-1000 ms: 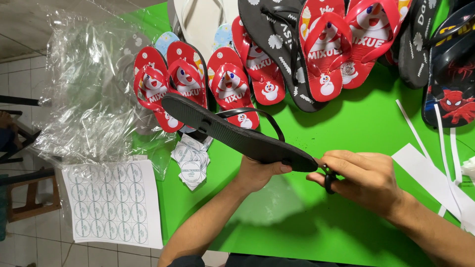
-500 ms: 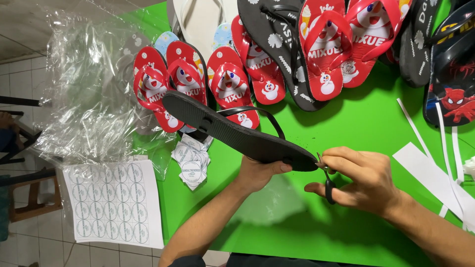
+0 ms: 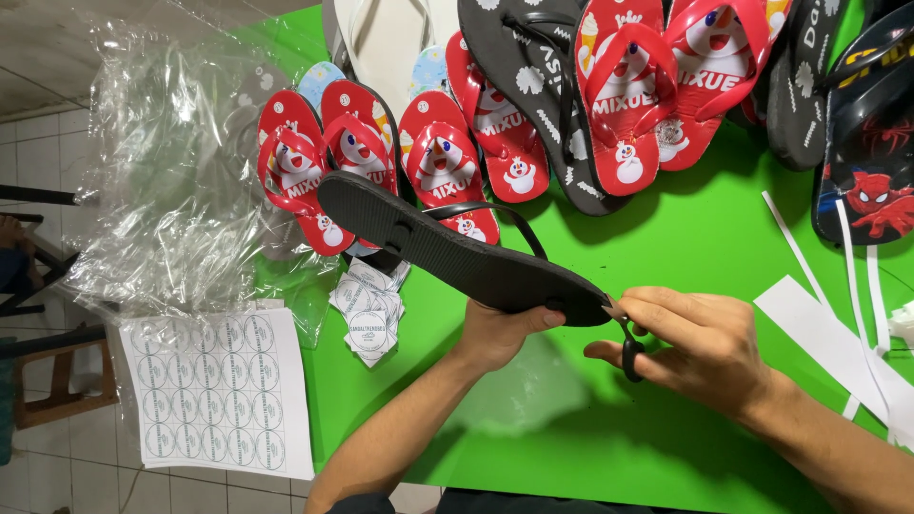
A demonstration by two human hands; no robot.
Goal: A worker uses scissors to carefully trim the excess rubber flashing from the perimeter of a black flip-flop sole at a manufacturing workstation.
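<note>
Both hands (image 3: 505, 328) (image 3: 705, 347) hide black sandal's (image 3: 457, 252) heel end.

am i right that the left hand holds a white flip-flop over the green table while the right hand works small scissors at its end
Not quite: the flip-flop is black, not white, as the head view shows. The rest stands: the left hand holds it over the green table while the right hand works small scissors at its end.

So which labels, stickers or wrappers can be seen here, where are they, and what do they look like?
Sticker sheet: lower left, hanging off the green table's edge; white rectangle with rows of round labels.
Loose stickers: small heap on the table beside the sheet; round, white.
Plastic wrap: upper left; clear, crumpled.
Paper strips: right; white, narrow.
</note>
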